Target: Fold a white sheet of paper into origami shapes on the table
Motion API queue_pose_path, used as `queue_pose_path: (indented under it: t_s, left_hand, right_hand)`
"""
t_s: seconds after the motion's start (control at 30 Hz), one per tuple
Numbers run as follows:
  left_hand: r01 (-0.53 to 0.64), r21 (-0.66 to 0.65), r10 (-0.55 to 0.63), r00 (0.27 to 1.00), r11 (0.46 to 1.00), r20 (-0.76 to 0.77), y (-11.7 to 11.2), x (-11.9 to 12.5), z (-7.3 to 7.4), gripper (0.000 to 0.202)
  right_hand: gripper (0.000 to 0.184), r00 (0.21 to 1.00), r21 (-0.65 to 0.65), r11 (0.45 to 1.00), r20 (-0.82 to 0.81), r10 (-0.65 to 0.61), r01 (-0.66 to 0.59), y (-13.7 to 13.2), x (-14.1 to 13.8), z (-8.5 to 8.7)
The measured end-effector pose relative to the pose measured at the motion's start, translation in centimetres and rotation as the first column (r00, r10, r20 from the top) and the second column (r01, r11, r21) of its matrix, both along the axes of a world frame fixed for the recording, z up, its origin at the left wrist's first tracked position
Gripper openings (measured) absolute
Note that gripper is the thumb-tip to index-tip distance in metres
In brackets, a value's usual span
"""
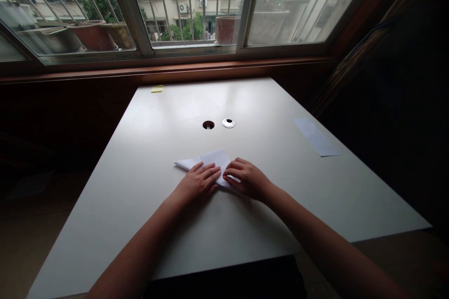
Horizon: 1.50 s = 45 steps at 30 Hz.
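A folded sheet of white paper (214,157) lies on the white table, its pointed corner toward the left. My left hand (203,178) rests flat on its near side, fingers stretched out and pressing it down. At the paper's right end, my right hand (245,178) has its thumb and fingers curled together in a pinch on the paper's edge. Both hands cover part of the near edge, so the folds there are hidden.
The white table (140,205) has a round cable hole (208,125), with a silvery ring-shaped cover (228,123) beside it. A paper strip (315,138) lies at the right, and a yellow piece (157,88) sits at the far left edge. Behind stands a barred window (189,49).
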<state>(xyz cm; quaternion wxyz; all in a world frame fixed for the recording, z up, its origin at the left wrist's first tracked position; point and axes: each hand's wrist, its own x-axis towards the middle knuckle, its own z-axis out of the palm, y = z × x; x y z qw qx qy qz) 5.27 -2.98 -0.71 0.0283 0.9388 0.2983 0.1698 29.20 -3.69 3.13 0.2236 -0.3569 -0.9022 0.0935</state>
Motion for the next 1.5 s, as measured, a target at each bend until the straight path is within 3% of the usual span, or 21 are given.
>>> queue_pose_path:
  t_s: [0.2,0.53,1.17,1.5]
  left_hand:
    - [-0.005,0.011,0.004,1.0,1.0,0.016,-0.2,0.0,0.0,0.042]
    - [-0.001,0.02,0.001,1.0,1.0,-0.019,-0.2,-0.1,0.2,0.041]
    - [-0.037,-0.054,0.039,0.999,0.998,0.033,-0.3,0.0,0.8,0.038]
    - [-0.044,-0.047,0.046,0.999,0.998,0.027,-0.4,0.0,0.7,0.038]
  right_hand:
    - [0.024,0.997,0.029,0.997,0.035,0.069,-0.07,-2.5,0.0,-0.5]
    - [0.039,0.998,0.095,0.994,0.047,0.041,-0.046,-3.3,0.8,-2.3]
    - [0.044,0.984,0.142,0.99,0.171,-0.044,0.02,-4.4,-0.2,-1.9]
    - [0.047,0.988,0.151,0.987,0.153,0.026,-0.049,-4.6,-0.3,-2.6]
